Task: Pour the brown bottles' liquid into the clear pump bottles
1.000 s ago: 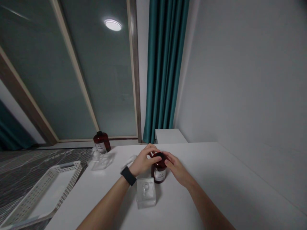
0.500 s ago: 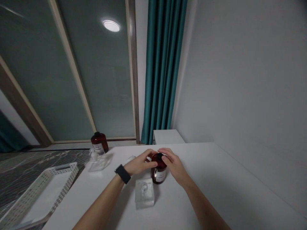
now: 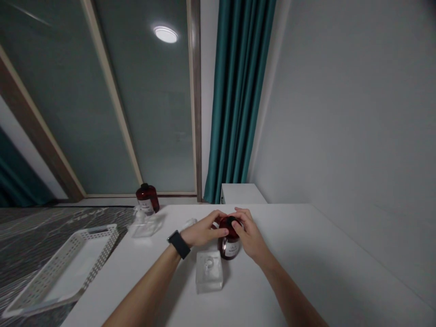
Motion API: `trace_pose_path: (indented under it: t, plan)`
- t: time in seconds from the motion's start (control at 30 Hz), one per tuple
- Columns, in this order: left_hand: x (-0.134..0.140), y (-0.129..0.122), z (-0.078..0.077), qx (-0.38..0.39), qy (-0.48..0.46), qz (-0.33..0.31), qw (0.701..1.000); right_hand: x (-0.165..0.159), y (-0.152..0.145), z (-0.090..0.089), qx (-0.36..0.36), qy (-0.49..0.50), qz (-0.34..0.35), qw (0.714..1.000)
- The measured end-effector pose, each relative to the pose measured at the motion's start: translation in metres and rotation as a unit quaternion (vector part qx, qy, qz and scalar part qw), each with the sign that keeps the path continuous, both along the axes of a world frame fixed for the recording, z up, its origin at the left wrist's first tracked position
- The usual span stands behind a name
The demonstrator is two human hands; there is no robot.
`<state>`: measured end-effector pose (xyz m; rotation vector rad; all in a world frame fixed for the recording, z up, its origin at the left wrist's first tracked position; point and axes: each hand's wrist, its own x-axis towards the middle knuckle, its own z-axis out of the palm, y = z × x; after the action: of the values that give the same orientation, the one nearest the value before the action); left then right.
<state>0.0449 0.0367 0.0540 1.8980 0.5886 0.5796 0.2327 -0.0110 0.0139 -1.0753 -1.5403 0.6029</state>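
An amber-brown bottle [image 3: 231,248] with a white label and black cap [image 3: 231,220] stands upright on the white table between my hands. My left hand [image 3: 206,229], a dark watch band on its wrist, wraps round the bottle's left side. The thumb lies across the front. My right hand [image 3: 251,235] has its thumb and fingers closed about the black cap. Just in front stands a clear square bottle [image 3: 209,274], its neck uncovered. A whitish object [image 3: 190,223], partly hidden behind my left wrist, is too covered to name.
At the table's far left edge stand another brown bottle [image 3: 148,200] with a black cap and a clear bottle [image 3: 144,228] with a white pump. A white perforated basket [image 3: 100,230] sits left of the table [image 3: 272,290]. Beyond are a white cabinet [image 3: 241,193] and a green curtain [image 3: 240,113].
My right thumb and fingers have drawn in more closely on the cap. The left hand keeps its hold on the bottle. The whole view has shifted slightly.
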Motion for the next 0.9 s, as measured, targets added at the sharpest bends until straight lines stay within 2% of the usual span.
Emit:
trace_pose_path:
  t: [0.27, 0.57, 0.73, 0.9]
  plan:
    - [0.000, 0.002, -0.002, -0.003, 0.003, 0.001, 1.000, 0.006, -0.004, 0.005, -0.009, -0.042, 0.029, 0.999]
    - [0.000, 0.003, -0.007, -0.018, -0.012, -0.004, 1.000, -0.001, -0.004, 0.004, 0.001, -0.039, -0.007, 0.999]
    - [0.002, 0.002, -0.009, -0.017, -0.016, 0.014, 1.000, -0.001, -0.004, 0.004, 0.008, -0.027, -0.013, 1.000]
    - [0.002, -0.002, -0.013, 0.015, -0.010, 0.051, 0.999, 0.008, -0.005, 0.001, -0.021, -0.021, 0.038, 0.999]
